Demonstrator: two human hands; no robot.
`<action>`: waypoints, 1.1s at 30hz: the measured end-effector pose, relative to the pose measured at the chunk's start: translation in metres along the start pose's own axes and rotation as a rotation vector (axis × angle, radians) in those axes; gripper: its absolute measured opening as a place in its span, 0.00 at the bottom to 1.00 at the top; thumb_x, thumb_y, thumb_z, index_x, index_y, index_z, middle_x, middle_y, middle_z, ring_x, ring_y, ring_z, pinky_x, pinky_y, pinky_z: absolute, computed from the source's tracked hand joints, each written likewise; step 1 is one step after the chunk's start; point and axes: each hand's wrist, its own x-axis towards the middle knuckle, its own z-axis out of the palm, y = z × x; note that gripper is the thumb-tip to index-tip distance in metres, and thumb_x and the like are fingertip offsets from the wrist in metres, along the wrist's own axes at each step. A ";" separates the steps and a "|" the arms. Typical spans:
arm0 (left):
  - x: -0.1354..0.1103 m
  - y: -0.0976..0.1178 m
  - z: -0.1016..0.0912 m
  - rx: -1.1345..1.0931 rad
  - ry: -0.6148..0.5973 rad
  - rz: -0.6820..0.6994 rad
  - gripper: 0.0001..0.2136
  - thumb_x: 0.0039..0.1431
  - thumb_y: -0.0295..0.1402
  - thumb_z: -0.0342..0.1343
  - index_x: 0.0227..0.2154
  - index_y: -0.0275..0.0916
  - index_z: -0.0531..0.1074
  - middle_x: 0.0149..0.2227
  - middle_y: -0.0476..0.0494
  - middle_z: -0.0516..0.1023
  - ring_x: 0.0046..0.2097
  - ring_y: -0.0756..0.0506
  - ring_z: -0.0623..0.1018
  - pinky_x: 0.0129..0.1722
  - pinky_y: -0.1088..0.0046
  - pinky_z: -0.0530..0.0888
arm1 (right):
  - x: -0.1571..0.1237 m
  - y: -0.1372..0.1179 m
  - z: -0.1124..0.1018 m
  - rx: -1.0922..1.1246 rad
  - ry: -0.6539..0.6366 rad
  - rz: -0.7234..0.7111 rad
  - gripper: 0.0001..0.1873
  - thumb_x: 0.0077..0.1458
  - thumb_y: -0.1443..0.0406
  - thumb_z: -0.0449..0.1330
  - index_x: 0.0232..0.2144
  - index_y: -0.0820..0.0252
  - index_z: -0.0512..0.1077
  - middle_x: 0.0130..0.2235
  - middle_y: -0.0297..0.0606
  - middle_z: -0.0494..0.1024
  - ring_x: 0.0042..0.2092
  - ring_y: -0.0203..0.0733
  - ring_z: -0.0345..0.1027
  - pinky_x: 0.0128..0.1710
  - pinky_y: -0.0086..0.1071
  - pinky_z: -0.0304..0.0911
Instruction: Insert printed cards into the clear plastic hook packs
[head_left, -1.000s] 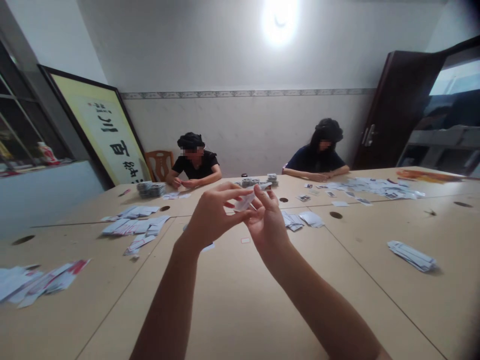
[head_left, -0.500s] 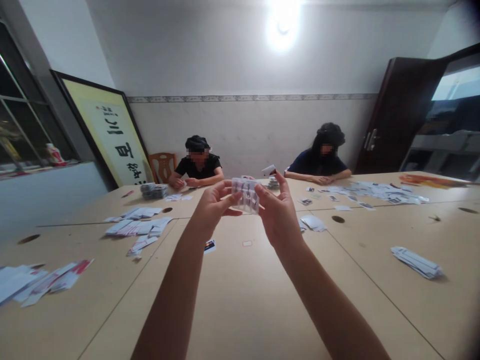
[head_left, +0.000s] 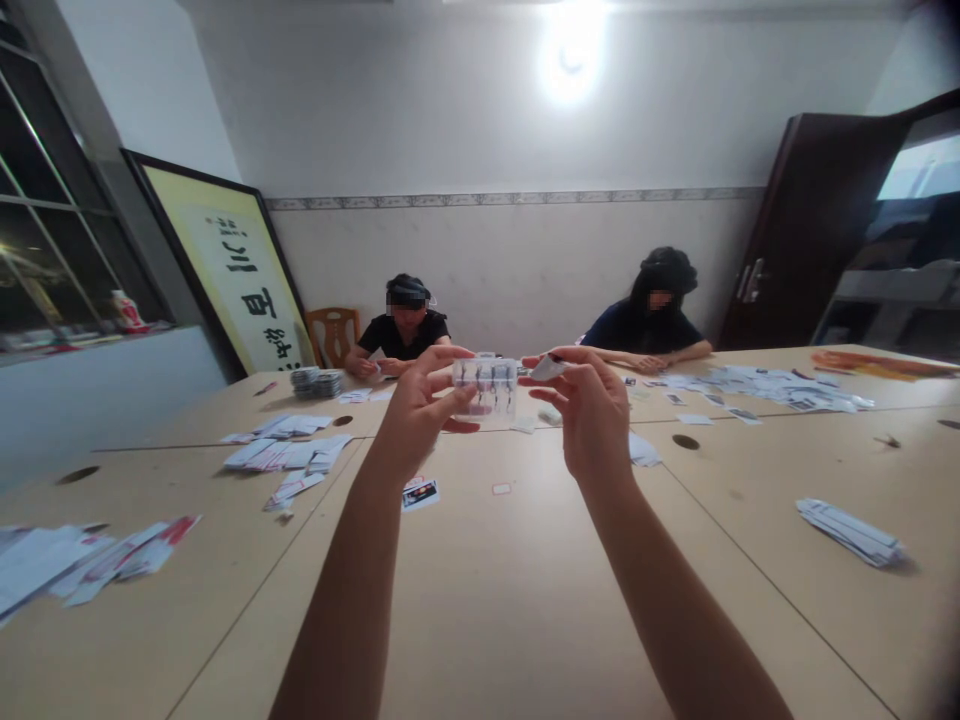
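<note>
My left hand (head_left: 417, 412) is raised over the table and grips a small clear plastic box (head_left: 486, 386) with dark pieces inside, thumb and fingers on its left edge. Just to the right, my right hand (head_left: 592, 412) is closed in a pinch on a small white card (head_left: 547, 369), held near the box's right side but apart from it. A small printed card (head_left: 421, 493) and a tiny label (head_left: 502, 489) lie on the beige table (head_left: 487, 600) below my hands.
Piles of white cards (head_left: 289, 455) lie at the left, more at the far left edge (head_left: 75, 565), a stack (head_left: 851, 532) at the right. Two people sit across the table, one in black (head_left: 405, 335), one in dark blue (head_left: 649, 325). Round cable holes (head_left: 685, 441) mark the tabletop.
My hands opened the folded piece into a flat clear box. My left hand now holds it alone; my right hand drew off to the right with the small white card.
</note>
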 end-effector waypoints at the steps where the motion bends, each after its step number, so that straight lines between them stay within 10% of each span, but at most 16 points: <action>1: -0.001 0.001 0.000 -0.003 -0.020 -0.010 0.20 0.52 0.38 0.67 0.47 0.41 0.70 0.43 0.42 0.82 0.36 0.44 0.84 0.26 0.73 0.82 | -0.001 -0.001 0.000 0.003 -0.008 0.004 0.06 0.51 0.66 0.58 0.29 0.55 0.76 0.31 0.32 0.85 0.30 0.39 0.79 0.32 0.32 0.67; 19: -0.005 0.001 0.001 0.107 0.037 0.087 0.21 0.56 0.35 0.64 0.50 0.43 0.63 0.49 0.42 0.77 0.40 0.42 0.84 0.24 0.75 0.82 | -0.005 -0.015 -0.003 0.226 -0.203 0.361 0.04 0.48 0.67 0.62 0.29 0.58 0.77 0.27 0.33 0.82 0.22 0.33 0.72 0.22 0.26 0.64; 25: -0.013 0.004 0.013 0.192 0.141 0.223 0.08 0.61 0.37 0.61 0.38 0.38 0.77 0.44 0.44 0.78 0.37 0.48 0.82 0.34 0.73 0.85 | -0.001 -0.009 -0.003 0.098 -0.177 0.248 0.06 0.43 0.67 0.59 0.26 0.60 0.76 0.24 0.33 0.80 0.19 0.35 0.73 0.18 0.25 0.62; 33: -0.031 0.014 0.033 0.368 0.259 0.471 0.25 0.46 0.41 0.75 0.48 0.41 0.82 0.49 0.39 0.81 0.50 0.39 0.81 0.41 0.67 0.86 | -0.005 -0.004 0.001 -0.312 -0.195 0.010 0.06 0.48 0.64 0.64 0.30 0.59 0.80 0.22 0.30 0.80 0.22 0.34 0.75 0.22 0.25 0.69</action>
